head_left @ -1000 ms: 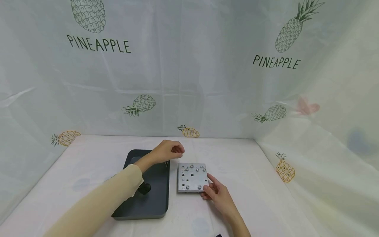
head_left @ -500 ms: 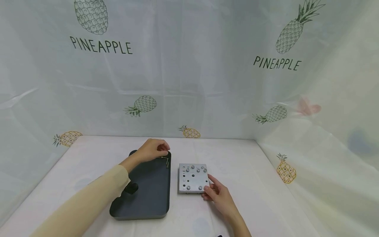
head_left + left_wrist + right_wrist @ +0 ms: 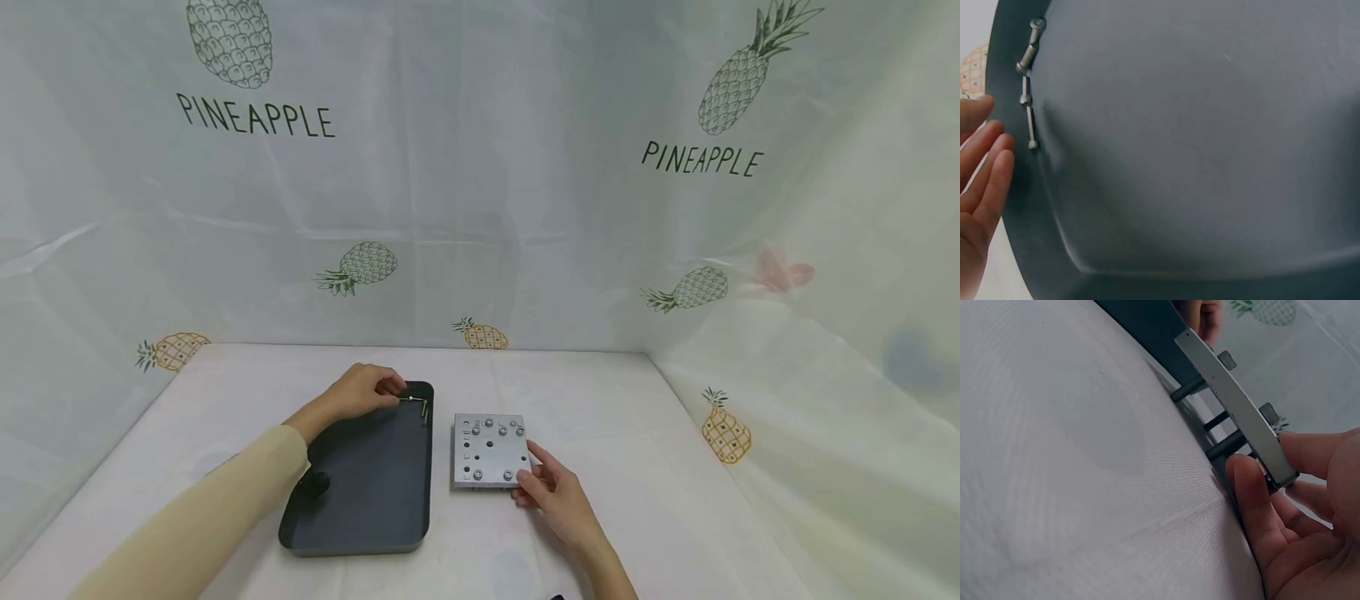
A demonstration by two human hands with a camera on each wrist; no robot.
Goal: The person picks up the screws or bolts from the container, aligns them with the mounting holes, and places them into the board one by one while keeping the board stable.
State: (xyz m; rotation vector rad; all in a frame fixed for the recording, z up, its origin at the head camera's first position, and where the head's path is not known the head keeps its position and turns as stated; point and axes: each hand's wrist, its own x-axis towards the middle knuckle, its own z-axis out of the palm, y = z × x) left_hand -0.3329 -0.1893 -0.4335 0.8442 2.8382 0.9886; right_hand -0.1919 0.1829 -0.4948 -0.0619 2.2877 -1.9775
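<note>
White cloth covers the tabletop [image 3: 645,467], and nearest on it lies the right hand [image 3: 551,492], its fingers [image 3: 1254,500] grasping the near right corner of the plate [image 3: 489,450], thumb under the edge and the other fingers over the top. The plate is grey metal, square, flat on the cloth, with bolts [image 3: 487,422] standing in its holes; the right wrist view shows their threaded shanks [image 3: 1225,445] passing through to the cloth, so the plate sits raised on them. Just left of the plate, not touching it, lies the dark tray [image 3: 367,533], with a black knob [image 3: 315,483] near its left rim. At the tray's far right corner lie loose screws [image 3: 420,406] in a short line along the wall [image 3: 1029,94]. The left hand [image 3: 360,392] rests at the far end of the tray, its fingers [image 3: 985,162] lightly bent and holding nothing, tips just beside the screws. Behind it all hangs a curtain [image 3: 480,167] with pineapple prints.
</note>
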